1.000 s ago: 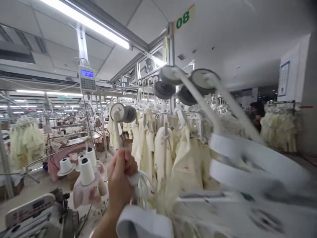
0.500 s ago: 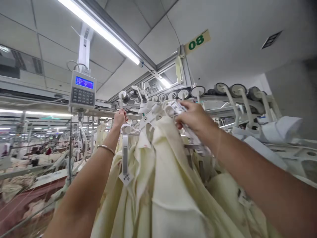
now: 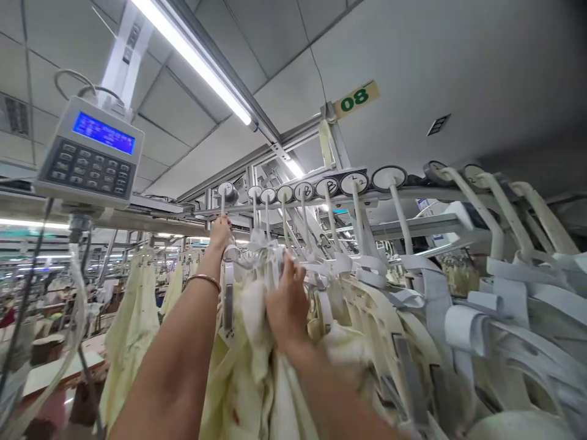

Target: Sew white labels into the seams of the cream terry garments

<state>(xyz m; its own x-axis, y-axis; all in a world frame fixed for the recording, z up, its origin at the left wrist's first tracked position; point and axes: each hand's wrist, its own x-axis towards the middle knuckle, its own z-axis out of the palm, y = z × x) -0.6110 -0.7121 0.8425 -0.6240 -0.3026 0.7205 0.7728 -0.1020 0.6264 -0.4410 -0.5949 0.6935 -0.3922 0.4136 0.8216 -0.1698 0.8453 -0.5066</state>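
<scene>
My left hand [image 3: 220,232] is raised and closed round the stem of a white hanger [image 3: 223,205] that hangs by a round roller from the overhead rail [image 3: 284,208]. A thin bracelet sits on that wrist. My right hand [image 3: 287,305] is lower, its fingers closed on the top of a pale cream garment [image 3: 257,360] and the white clip hangers [image 3: 275,263] bunched there. More cream garments hang packed along the rail to the right.
A grey keypad terminal with a blue screen [image 3: 92,153] hangs at upper left. A green "08" sign [image 3: 356,99] sits above the rail. White empty hangers with straps [image 3: 495,287] crowd the right. More hung garments [image 3: 132,330] and workstations lie at far left.
The view has tilted further upward. My right hand has dropped from the hanger tops down and left onto the garment's top. My left hand stays on its hanger stem.
</scene>
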